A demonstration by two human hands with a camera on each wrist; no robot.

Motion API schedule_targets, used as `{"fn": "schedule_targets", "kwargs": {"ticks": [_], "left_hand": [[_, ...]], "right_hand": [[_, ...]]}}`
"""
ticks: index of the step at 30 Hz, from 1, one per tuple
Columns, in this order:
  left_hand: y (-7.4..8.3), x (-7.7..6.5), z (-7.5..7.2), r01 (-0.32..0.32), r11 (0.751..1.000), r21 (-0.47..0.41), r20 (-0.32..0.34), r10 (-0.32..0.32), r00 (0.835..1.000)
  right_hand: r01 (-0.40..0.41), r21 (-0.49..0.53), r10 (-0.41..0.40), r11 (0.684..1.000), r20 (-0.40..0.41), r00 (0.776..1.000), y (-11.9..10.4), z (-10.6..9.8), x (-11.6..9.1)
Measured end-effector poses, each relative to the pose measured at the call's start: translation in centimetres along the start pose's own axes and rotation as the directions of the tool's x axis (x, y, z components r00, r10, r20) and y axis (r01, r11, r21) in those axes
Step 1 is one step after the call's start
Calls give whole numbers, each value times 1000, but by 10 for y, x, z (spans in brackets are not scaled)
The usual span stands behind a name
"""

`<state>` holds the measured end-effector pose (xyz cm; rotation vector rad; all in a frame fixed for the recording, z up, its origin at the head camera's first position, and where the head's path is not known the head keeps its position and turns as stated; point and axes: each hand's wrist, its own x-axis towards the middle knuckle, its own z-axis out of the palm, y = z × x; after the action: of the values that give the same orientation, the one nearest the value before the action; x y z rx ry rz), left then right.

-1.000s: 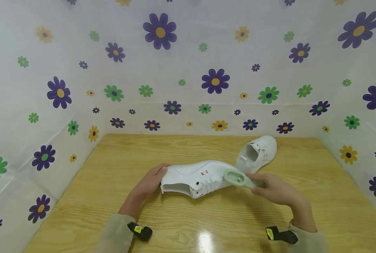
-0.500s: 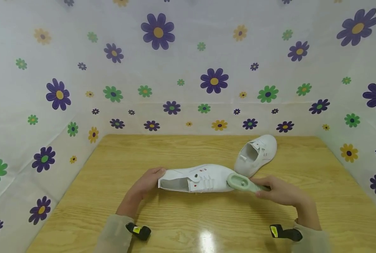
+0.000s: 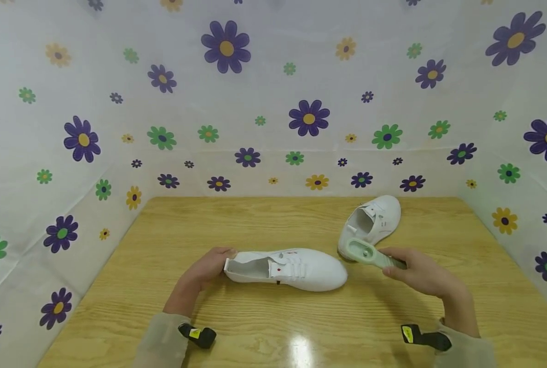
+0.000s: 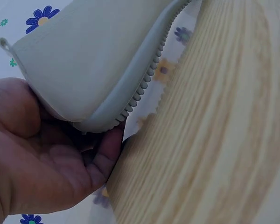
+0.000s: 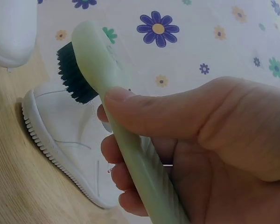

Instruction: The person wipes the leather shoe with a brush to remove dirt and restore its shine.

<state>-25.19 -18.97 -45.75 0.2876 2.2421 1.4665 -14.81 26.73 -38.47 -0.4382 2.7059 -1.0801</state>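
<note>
My left hand [image 3: 209, 267] grips a white lace-up shoe [image 3: 321, 271] by its heel, the opening facing up and the toe pointing right. In the left wrist view, the fingers [image 4: 109, 151] curl under the heel of the ridged sole [image 4: 142, 86], which is raised over the table. A pale green scrub brush [image 3: 365, 253] is held by its handle in my right hand [image 3: 423, 273], to the right of the toe and apart from it. Dark bristles [image 5: 75, 77] show on the brush head in the right wrist view, with the thumb lying along the handle.
A second white shoe [image 3: 386, 212] stands behind at the right, its heel overlapped by the brush head in the head view. Under everything is a wood-grain table [image 3: 255, 327]. Flower-printed white cloth [image 3: 264, 92] encloses the back and both sides.
The brush has come off the toe and moved right with my right hand. My left hand has turned the shoe from its side to opening up and lowered it slightly.
</note>
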Motion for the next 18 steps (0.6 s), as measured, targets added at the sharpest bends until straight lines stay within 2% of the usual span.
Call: {"fn": "schedule_targets", "kwargs": {"ticks": [5, 12, 18], "left_hand": [[4, -3, 3, 35, 999, 17, -39, -34, 999], [6, -5, 3, 52, 999, 13, -8, -52, 999], [6, -7, 3, 54, 998, -14, -35, -55, 998]], "right_hand": [[-14, -2, 14, 1000, -2, 1000, -4, 2, 3], [-26, 0, 26, 1000, 18, 1000, -6, 5, 4], [-20, 8, 20, 1000, 28, 999, -9, 6, 5]]}}
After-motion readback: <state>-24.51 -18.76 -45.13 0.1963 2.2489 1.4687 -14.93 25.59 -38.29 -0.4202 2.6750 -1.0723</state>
